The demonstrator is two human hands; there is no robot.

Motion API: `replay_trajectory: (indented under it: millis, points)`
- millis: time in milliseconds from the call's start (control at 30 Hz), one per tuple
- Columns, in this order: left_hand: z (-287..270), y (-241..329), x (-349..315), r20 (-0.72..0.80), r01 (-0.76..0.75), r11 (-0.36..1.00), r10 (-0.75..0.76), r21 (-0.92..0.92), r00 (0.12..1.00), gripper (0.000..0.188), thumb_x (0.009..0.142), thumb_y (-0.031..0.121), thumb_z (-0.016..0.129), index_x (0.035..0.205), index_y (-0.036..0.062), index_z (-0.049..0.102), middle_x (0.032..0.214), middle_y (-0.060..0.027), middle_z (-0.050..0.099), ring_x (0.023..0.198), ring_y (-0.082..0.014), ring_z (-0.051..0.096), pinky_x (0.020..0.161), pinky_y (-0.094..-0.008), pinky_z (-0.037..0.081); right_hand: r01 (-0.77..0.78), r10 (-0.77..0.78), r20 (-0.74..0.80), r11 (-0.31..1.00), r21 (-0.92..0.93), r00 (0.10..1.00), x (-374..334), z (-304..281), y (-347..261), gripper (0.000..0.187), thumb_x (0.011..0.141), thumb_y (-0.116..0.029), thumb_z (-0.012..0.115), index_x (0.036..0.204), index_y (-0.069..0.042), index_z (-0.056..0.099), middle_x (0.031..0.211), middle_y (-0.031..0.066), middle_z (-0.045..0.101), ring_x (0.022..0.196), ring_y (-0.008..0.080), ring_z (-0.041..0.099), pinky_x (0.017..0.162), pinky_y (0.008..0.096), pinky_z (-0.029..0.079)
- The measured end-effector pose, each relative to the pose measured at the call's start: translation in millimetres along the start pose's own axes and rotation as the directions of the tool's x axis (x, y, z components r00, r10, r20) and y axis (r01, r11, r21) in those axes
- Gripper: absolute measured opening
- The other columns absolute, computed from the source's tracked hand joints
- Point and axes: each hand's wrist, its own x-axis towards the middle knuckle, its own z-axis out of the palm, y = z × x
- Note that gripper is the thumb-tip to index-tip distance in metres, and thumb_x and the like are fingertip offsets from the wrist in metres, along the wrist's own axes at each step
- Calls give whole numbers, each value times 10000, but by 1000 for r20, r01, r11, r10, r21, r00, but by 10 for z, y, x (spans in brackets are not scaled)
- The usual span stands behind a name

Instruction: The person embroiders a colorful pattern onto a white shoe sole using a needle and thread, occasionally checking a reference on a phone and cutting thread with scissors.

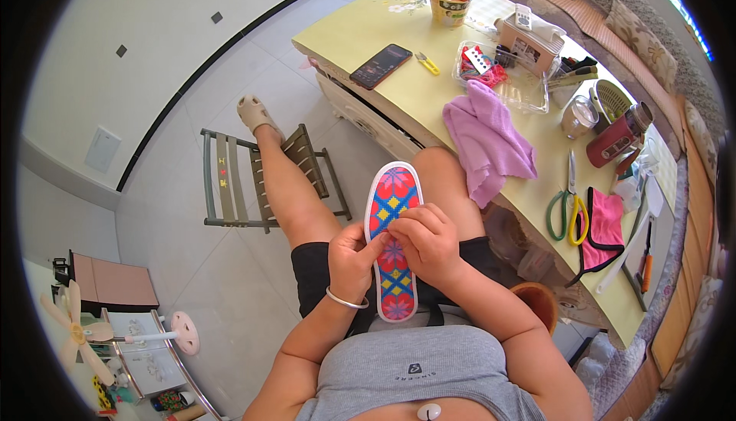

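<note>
An embroidered insole (397,279), white-edged with a red, pink, blue and yellow pattern, is held upright over my lap. My left hand (353,258) grips its left edge near the middle, thumb lying on the patterned face. From the other side my right hand (426,243) meets it, fingertips pinched together against the pattern close to the left thumb. Whatever those fingertips hold is too small or hidden to make out. A silver bangle circles my left wrist.
On the table (341,34) to my right lie a phone (381,66), yellow snips (427,64), a purple cloth (491,133), scissors (569,210) with green and yellow handles, a thread box (502,76), and a flask (617,139). My foot rests beyond a folding stool (230,179).
</note>
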Motion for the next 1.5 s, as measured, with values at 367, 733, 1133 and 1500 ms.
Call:
replay_trajectory:
  millis: [367, 733, 1133, 1500]
  points:
    - [-16, -49, -27, 30, 7, 1000, -6, -29, 1000, 127, 883, 18, 668, 989, -52, 670, 910, -68, 700, 782, -94, 648, 715, -223, 526, -41, 45, -41, 995, 96, 998, -61, 34, 22, 148, 739, 52, 677, 866, -17, 643, 854, 109, 631, 708, 280, 599, 626, 352, 505]
    - [-21, -101, -4, 14, -65, 995, 64, 72, 998, 116, 875, 7, 669, 978, -47, 671, 881, -52, 688, 761, -80, 626, 695, -218, 508, -565, 559, 283, 432, 703, 779, -140, -5, -36, 83, 983, -10, 507, 997, -4, 588, 879, 53, 624, 705, 83, 596, 619, 222, 492]
    - [-56, -72, 27, -58, -61, 994, 66, 86, 996, 90, 862, 25, 697, 929, -28, 669, 818, -34, 687, 694, -51, 608, 627, -198, 488, -99, 105, 92, 993, -68, 990, -34, -115, -61, 271, 724, 38, 664, 990, -17, 667, 823, 100, 610, 748, 250, 644, 610, 326, 527]
    - [-61, -47, 58, -72, -43, 999, 44, 7, 996, 85, 855, 20, 691, 912, -33, 654, 827, -47, 686, 706, -63, 616, 657, -207, 502, -35, 56, 103, 980, -194, 993, -45, -101, -62, 256, 682, 2, 672, 936, -30, 658, 869, 70, 599, 767, 232, 627, 634, 331, 526]
